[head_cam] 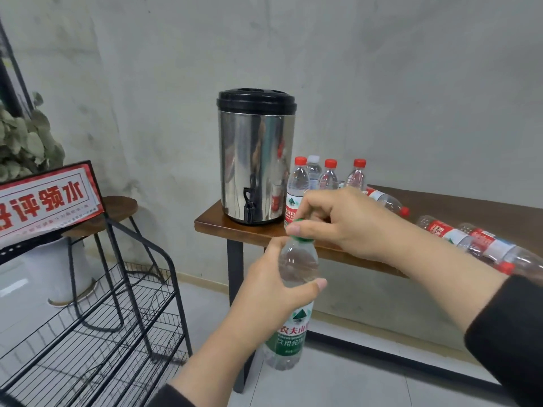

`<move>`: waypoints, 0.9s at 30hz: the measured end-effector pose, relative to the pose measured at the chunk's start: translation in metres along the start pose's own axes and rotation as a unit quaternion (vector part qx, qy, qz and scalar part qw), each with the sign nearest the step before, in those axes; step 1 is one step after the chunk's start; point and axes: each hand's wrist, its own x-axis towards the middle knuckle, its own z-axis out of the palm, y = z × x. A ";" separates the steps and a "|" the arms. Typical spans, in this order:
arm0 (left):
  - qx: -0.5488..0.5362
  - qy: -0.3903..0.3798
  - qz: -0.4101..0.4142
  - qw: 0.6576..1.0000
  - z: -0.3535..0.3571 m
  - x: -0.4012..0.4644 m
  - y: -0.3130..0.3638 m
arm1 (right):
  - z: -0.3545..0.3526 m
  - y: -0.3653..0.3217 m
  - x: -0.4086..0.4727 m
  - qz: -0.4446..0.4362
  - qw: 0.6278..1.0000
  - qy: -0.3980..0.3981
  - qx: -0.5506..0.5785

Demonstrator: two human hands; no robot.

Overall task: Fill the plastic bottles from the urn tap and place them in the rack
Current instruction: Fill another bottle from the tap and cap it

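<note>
— Bare concrete wall behind, wooden table [440,207] at centre right with the steel urn [256,160] on its left end. Where's the bottle?

— Lower centre: left hand [264,292] wraps the green-label bottle [293,301], held in the air below the table edge. Right hand [338,221] pinches its green cap [301,230].

— Risks?

— Thin plastic could buckle if squeezed; a loosened cap might drop. The tap [249,205] sits low, so a misaligned neck would spill. Wire rack [97,333] waits lower left; 4 bottles [329,177] stand beside the urn.
</note>
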 end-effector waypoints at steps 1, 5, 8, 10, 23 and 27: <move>0.013 0.001 -0.003 1.000 0.003 0.000 -0.001 | 0.000 0.000 0.000 0.000 1.000 -0.002 -0.029; 0.004 -0.053 -0.014 0.998 0.007 0.001 -0.001 | 0.003 0.005 -0.006 -0.008 0.995 -0.014 -0.097; -0.021 -0.051 -0.016 0.998 0.013 0.004 0.002 | 0.008 0.013 -0.008 -0.012 0.998 0.001 -0.054; 0.025 -0.003 -0.012 1.000 0.025 0.007 0.003 | 0.010 0.014 -0.005 0.028 0.995 0.028 -0.090; 0.047 -0.009 -0.022 0.999 0.060 0.036 -0.008 | 0.007 0.045 -0.011 0.089 0.992 0.031 -0.086; 0.060 0.023 -0.019 0.998 0.079 0.050 -0.006 | -0.002 0.059 -0.016 0.131 0.989 0.037 -0.050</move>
